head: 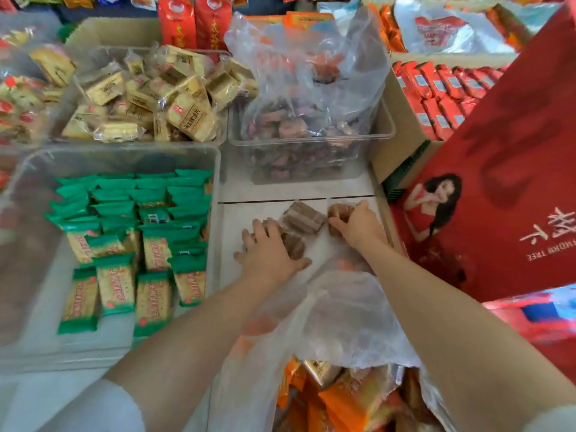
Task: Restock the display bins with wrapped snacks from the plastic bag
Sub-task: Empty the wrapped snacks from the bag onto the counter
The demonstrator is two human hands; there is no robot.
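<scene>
We've got both hands down in the near-empty clear bin [226,219] front-centre, w/ only a few brown wrapped snacks on its floor. Our left hand [269,254] lies palm-down, fingers spread flat over one or two snacks [293,244], pressing rather than gripping. Our right hand [358,227] has fingers curled round another snack [338,213] at the far right of the bin, pinching it. Between the two hands, just ahead of both, sits a third brown snack [304,218], its long axis running diagonally, near-left to far-right; it's touching neither hand as far as we can tell. Right hand looks a bit nearer to it. The plastic bag [343,310] we're drawing from lies directly behind the hands, toward our body, draped under the right forearm, mouth facing us, w/ orange packs visible inside lower down. So supply is behind, bin floor ahead: we judge the next reach goes back toward us, right hand prob. best placed.
</scene>
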